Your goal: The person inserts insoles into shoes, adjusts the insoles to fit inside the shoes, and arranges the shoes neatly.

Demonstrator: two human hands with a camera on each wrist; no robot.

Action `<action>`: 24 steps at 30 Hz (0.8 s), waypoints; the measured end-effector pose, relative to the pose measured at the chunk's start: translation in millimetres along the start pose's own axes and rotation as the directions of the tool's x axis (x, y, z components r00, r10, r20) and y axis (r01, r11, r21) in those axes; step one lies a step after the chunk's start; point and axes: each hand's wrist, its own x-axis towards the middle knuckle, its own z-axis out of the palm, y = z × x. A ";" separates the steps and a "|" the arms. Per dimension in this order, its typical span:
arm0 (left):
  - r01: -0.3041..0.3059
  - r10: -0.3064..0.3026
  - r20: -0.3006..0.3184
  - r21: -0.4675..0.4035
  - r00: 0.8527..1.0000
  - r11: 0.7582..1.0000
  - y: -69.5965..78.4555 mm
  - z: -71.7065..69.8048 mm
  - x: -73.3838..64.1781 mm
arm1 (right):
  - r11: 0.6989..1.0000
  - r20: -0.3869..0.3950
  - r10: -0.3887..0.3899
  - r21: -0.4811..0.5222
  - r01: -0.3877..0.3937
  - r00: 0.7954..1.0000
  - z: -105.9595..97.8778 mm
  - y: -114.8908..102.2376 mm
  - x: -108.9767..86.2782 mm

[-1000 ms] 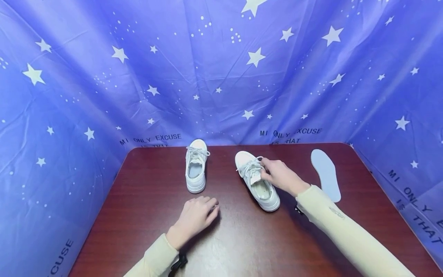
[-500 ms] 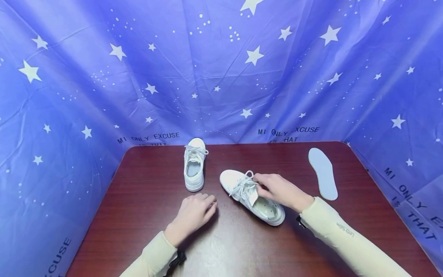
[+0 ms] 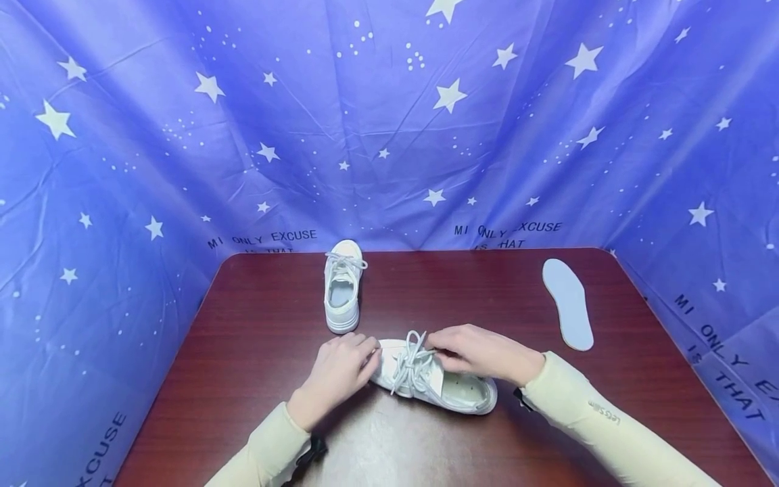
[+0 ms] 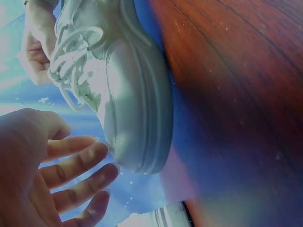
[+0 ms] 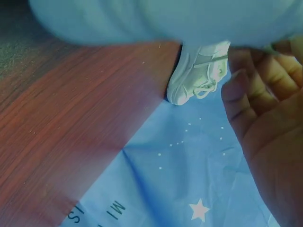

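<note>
A white lace-up sneaker [image 3: 449, 399] lies nearly sideways across the table in front of me, toe to the left, opening up. My right hand [image 3: 483, 353] pinches its far upper edge beside the laces. Inside the shoe a pale footbed with small dark holes shows. My left hand [image 3: 341, 368] has its fingertips right at the toe; in the left wrist view its fingers [image 4: 75, 163] are loosely bent, not wrapped round the shoe. At the top of the right wrist view, the blurred sneaker [image 5: 165, 21] hides part of the scene.
A second white sneaker [image 3: 343, 314] with a grey insole inside stands behind my left hand, toe toward the back. A loose light-grey insole [image 3: 568, 304] lies at the right rear of the brown table [image 3: 243, 325]. Blue star-patterned cloth [image 3: 389, 122] surrounds the table's back and sides.
My right hand has pulled the sneaker toward me and turned it so its toe swings left, up to my left hand. The left hand has hardly moved.
</note>
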 end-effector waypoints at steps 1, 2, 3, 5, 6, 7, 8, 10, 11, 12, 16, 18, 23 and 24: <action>0.001 -0.001 0.000 0.001 1.000 1.000 0.1 -0.5 0.3 | 1.000 0.010 -0.010 0.007 0.010 1.000 0.9 0.1 0.3; 0.001 -0.001 0.000 0.003 1.000 1.000 0.0 -0.5 0.5 | 1.000 0.018 -0.022 0.011 0.022 1.000 1.5 0.3 0.7; 0.002 -0.002 0.002 0.004 1.000 1.000 0.0 -0.6 0.6 | 0.999 0.026 -0.030 0.013 0.030 0.999 2.4 0.8 1.1; 0.003 -0.003 0.007 0.008 1.000 1.000 0.2 -1.0 1.0 | 0.999 0.039 -0.047 0.012 0.046 0.998 4.2 1.4 1.8; 0.003 -0.003 0.008 0.009 1.000 1.000 0.3 -1.0 1.2 | 0.998 0.044 -0.056 0.010 0.056 0.997 5.2 1.5 2.3; 0.001 -0.001 0.007 0.008 1.000 1.000 0.3 -0.9 1.3 | 0.998 0.050 -0.065 0.009 0.065 0.997 6.3 1.3 2.7; -0.002 0.002 0.006 0.008 1.000 1.000 0.4 -0.8 1.3 | 0.997 0.053 -0.073 0.005 0.073 0.996 7.2 0.7 3.4; -0.011 0.011 -0.002 0.009 1.000 1.000 0.5 -0.1 1.5 | 0.997 0.063 -0.077 -0.013 0.078 0.995 8.8 -1.1 4.8; -0.014 0.014 -0.006 0.007 1.000 1.000 0.7 0.3 1.6 | 0.997 0.068 -0.075 -0.026 0.076 0.995 9.5 -2.0 5.3; -0.016 0.016 -0.010 0.007 1.000 1.000 0.6 1.2 1.6 | 0.997 0.073 -0.068 -0.035 0.070 0.995 10.1 -2.7 5.7; -0.022 0.022 -0.012 0.002 1.000 1.000 1.2 4.0 2.3 | 0.998 0.084 -0.006 -0.065 0.012 0.996 9.8 -3.1 4.9; -0.026 0.026 -0.008 -0.002 1.000 1.000 1.9 5.4 2.4 | 0.998 0.078 0.023 -0.053 -0.019 0.997 7.3 -1.8 2.8; -0.042 0.042 0.009 -0.019 0.999 0.999 5.3 5.6 3.6 | 0.997 0.036 0.068 -0.024 -0.067 0.997 -2.6 1.9 -8.4; -0.046 0.047 0.013 -0.023 0.999 0.999 6.2 5.4 3.9 | 0.997 0.031 0.077 -0.016 -0.076 0.997 -4.9 2.7 -12.0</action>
